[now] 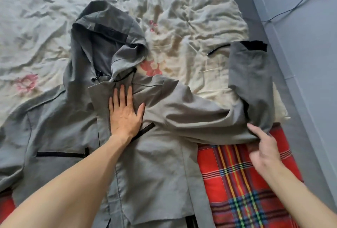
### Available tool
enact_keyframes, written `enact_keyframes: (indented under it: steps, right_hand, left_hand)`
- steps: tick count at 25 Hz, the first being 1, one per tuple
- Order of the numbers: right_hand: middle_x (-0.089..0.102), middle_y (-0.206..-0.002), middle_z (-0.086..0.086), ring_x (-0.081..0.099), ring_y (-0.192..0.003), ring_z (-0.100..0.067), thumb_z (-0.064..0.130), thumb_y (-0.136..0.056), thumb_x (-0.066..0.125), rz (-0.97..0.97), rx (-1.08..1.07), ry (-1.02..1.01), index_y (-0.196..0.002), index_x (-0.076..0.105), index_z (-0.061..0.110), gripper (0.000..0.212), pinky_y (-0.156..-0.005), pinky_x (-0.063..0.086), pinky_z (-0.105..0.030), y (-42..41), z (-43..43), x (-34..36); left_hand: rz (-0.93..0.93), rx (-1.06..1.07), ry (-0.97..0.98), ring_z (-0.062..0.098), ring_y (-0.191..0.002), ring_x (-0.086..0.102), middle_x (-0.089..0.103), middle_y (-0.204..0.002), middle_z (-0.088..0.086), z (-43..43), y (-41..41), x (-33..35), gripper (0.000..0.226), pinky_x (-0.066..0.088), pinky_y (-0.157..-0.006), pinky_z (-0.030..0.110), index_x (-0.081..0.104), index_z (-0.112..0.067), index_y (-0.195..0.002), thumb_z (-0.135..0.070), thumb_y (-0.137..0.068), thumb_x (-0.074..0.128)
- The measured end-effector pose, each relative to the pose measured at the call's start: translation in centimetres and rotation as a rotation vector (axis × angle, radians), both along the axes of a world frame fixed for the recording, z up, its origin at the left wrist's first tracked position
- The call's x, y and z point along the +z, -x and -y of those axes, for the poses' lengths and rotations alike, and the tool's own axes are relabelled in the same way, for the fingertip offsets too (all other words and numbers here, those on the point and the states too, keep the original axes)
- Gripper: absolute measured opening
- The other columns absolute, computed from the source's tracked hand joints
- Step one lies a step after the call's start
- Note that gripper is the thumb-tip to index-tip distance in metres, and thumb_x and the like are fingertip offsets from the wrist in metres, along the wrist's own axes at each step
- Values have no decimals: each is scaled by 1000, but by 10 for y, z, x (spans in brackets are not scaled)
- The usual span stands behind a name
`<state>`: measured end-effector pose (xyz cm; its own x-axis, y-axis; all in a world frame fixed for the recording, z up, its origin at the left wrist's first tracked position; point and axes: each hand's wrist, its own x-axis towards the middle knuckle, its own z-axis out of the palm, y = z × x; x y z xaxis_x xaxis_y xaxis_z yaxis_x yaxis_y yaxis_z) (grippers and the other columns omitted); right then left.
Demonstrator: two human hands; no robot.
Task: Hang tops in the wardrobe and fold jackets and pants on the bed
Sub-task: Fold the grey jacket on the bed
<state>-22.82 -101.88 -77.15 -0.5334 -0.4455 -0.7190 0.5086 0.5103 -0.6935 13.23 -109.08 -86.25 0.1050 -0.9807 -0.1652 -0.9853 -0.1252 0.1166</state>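
A grey hooded jacket (pixel 160 158) with black zips lies front up across the bed, hood toward the far side. My left hand (pixel 125 112) presses flat on its chest just below the collar, fingers straight and spread. The jacket's right sleeve (pixel 251 85) stretches out to the right and bends upward, its black cuff pointing away. My right hand (pixel 264 147) holds that sleeve at the bend, thumb on top of the fabric and fingers curled beneath its edge.
A crumpled cream sheet with pink flowers (pixel 182 18) covers the bed. A red tartan blanket (pixel 242 182) lies under the jacket at the near right. The bed's right edge meets a grey wall (pixel 300 63) with a thin black cable (pixel 291 10).
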Motion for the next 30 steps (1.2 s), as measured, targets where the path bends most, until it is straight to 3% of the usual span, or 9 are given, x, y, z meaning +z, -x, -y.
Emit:
enact_keyframes:
  steps: [3, 6, 9, 13, 19, 21, 23, 26, 30]
  right_hand:
    - [75, -110, -1, 70, -105, -17, 23, -83, 75, 104, -23, 62, -108, 73, 20, 25, -97, 51, -35, 3, 29, 10]
    - [73, -111, 3, 69, -102, -9, 32, -81, 80, -123, -27, 36, -118, 68, 15, 43, -95, 52, -27, -3, 39, 18]
    - [70, -107, 4, 66, -96, -7, 35, -91, 69, -407, 48, 70, -104, 66, 17, 22, -80, 49, -13, -20, 51, 43]
    - [71, -99, -14, 62, -77, -9, 48, -92, 63, -811, 415, 257, -91, 68, 2, 46, -71, 50, -16, -69, 58, 98]
    - [67, -112, -14, 55, -111, -31, 21, -86, 69, -1309, 1404, 1018, -105, 71, 8, 23, -105, 39, -43, -200, -31, 114]
    - [58, -126, -7, 47, -122, -27, 27, -77, 68, -1254, 1776, 944, -110, 68, 23, 33, -110, 31, -48, -226, -77, 75]
    - [58, -124, -1, 49, -118, -20, 23, -74, 67, -1066, 1753, 685, -111, 68, 28, 37, -104, 37, -45, -231, -117, 35]
    - [61, -94, 2, 58, -88, -17, 10, -89, 66, -573, 1097, 114, -102, 66, 19, 15, -79, 46, -29, -238, -140, 18]
    - [61, -101, -7, 61, -86, -19, 19, -96, 63, 125, 425, -148, -116, 54, 8, 25, -69, 50, -24, -248, -100, 11]
  left_hand:
    - [14, -27, -34, 29, -153, -1, 5, -166, 11, -1, -1, 3, 66, -2, -122, 44, 10, -33, -158, -60, -98, 16]
    - [1, -37, -88, 30, -152, -5, 0, -166, 14, 4, 2, 13, 64, -3, -122, 45, 8, -36, -157, -59, -99, 23]
    - [-182, -29, -133, 30, -152, 3, 10, -165, 16, 7, -2, 33, 61, 4, -122, 43, 26, -33, -155, -49, -100, 44]
    - [-1087, 444, -142, 25, -117, 63, 70, -120, 5, -16, -16, 118, 19, 41, -104, 37, 69, -23, -112, -27, -97, 59]
    - [-2045, 638, -96, 38, -133, 50, 49, -146, 20, -125, -117, 238, 66, 39, -109, 55, 46, -15, -140, -65, -96, 37]
    - [-2006, 790, -74, 36, -130, 54, 49, -147, 19, -164, -154, 226, 62, 41, -107, 56, 47, -19, -138, -65, -98, 33]
    - [-1677, 1036, -142, 28, -114, 65, 55, -142, 16, -197, -170, 189, 44, 50, -101, 46, 53, -23, -127, -53, -100, 37]
    - [-1320, 1181, -259, 20, -101, 65, 60, -136, 15, -217, -169, 148, 29, 47, -92, 36, 56, -19, -121, -35, -97, 55]
    - [-1141, 1168, -75, 22, -113, 59, 53, -136, 8, -175, -153, 139, 80, 45, -104, 40, 35, -15, -145, -47, -83, 74]
